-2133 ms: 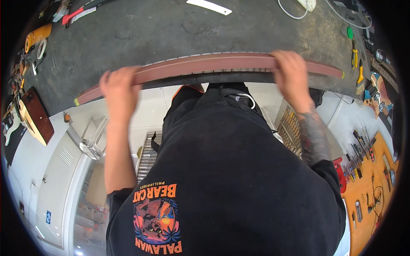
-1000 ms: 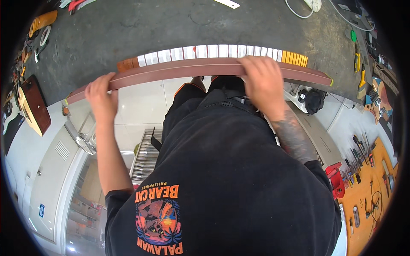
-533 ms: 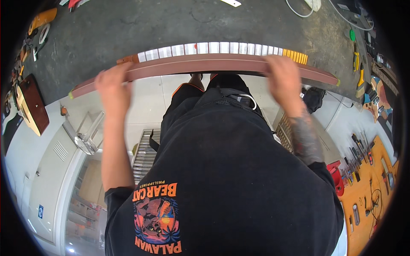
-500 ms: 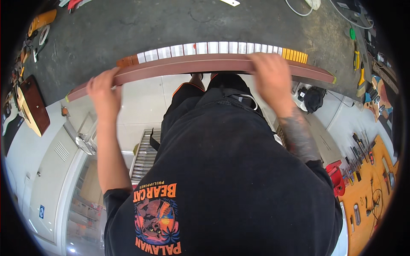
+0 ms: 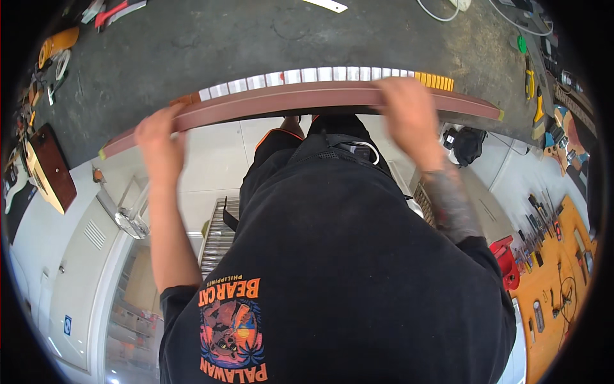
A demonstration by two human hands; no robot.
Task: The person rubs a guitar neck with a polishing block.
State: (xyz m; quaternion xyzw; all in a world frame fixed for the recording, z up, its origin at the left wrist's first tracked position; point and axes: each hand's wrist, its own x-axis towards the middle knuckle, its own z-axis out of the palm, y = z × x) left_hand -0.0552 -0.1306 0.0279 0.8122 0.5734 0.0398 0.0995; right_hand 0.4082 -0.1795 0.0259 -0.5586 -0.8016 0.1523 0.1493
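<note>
Both hands grip a long reddish-brown bar that spans the near edge of the bench, with greenish-yellow tips at its ends. Toward its left end, my left hand is closed round it, slightly blurred. Right of the middle, my right hand wraps over the bar from above. Just beyond the bar shows a long strip of white and yellow rectangles split by narrow lines, like a masked guitar fretboard; brown wood shows at its left end. The bar and my right hand hide part of the strip.
A dark grey workbench stretches ahead. On its left lie tape rolls and a red-handled tool; on its right, yellow-handled tools. A guitar body stands at the left edge. Hand tools line an orange board at lower right.
My hands and the bar have slid slightly right relative to the bench and the strip. The view has shifted a little. My grip on the bar is unchanged.
</note>
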